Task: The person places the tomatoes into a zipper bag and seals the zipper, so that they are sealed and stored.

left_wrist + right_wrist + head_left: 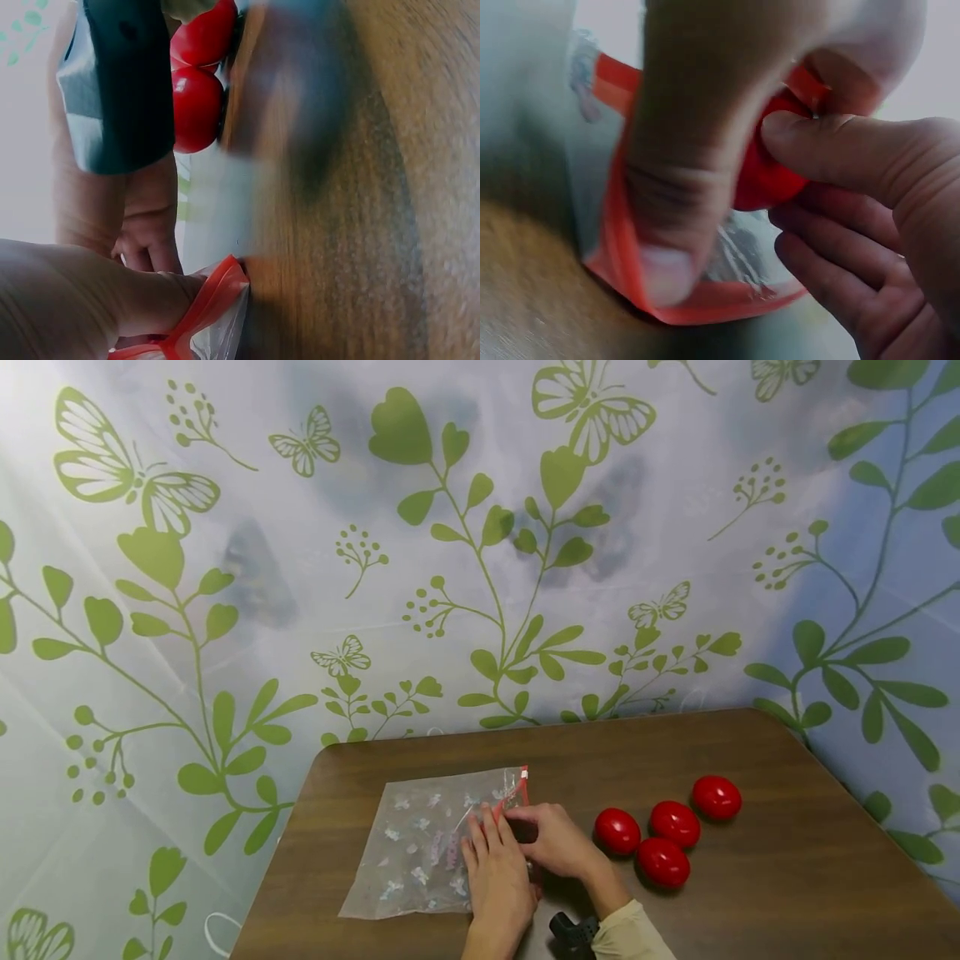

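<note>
A clear zip bag (405,843) with a small pale print and a red-orange zip edge (615,232) lies on the table, its mouth facing right. My left hand (498,872) lies over the mouth; in the right wrist view its thumb (682,202) hooks the zip edge and holds the mouth apart. Between the thumb and fingers of my right hand (561,843) is a glossy red tomato-like ball (769,176), held at the bag's mouth. Fingers cover part of it. In the head view this ball is hidden behind the hands.
Several more glossy red balls (664,862) sit close together on the brown wooden table (795,868), right of my right hand. A black wrist camera (573,932) is on the right wrist. A curtain (465,610) with green leaves and butterflies hangs behind the table.
</note>
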`<state>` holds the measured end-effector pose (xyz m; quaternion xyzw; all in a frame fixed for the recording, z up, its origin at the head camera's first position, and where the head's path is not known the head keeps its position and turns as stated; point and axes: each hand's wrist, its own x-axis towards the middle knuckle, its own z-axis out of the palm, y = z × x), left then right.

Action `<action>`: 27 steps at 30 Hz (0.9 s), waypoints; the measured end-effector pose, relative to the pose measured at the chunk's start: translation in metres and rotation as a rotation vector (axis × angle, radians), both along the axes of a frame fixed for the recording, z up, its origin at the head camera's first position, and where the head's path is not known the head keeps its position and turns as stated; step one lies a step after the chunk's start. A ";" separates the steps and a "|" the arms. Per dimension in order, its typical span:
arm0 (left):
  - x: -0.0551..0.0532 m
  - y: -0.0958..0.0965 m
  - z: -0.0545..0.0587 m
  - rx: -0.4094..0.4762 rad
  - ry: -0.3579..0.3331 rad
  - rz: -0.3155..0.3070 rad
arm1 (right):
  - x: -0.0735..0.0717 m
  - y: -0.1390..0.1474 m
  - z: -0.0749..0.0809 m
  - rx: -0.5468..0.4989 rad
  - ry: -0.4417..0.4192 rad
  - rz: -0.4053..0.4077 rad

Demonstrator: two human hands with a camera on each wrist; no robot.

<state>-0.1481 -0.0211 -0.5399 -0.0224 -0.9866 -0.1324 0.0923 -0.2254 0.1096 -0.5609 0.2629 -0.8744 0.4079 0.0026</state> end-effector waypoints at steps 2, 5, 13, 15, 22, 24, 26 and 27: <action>0.000 0.000 0.001 0.012 -0.021 0.000 | -0.001 0.002 0.000 0.004 -0.006 0.001; 0.000 -0.001 0.001 0.025 -0.051 0.001 | -0.001 0.003 -0.003 0.012 -0.016 0.000; 0.000 0.000 0.001 -0.029 0.011 0.000 | 0.000 -0.009 -0.004 -0.002 -0.023 -0.028; 0.000 0.000 0.001 -0.055 0.030 0.004 | 0.000 -0.013 -0.004 -0.004 -0.026 -0.028; 0.000 0.000 0.002 -0.061 0.038 0.012 | 0.002 -0.013 -0.003 -0.015 -0.027 -0.024; 0.000 0.000 0.003 -0.050 0.026 0.008 | 0.003 -0.007 0.000 -0.014 -0.029 -0.011; 0.000 -0.001 0.004 -0.043 0.020 0.005 | 0.003 0.001 0.005 -0.030 -0.052 0.013; 0.000 -0.001 0.004 -0.043 0.019 0.003 | 0.003 0.006 0.009 -0.044 -0.075 0.031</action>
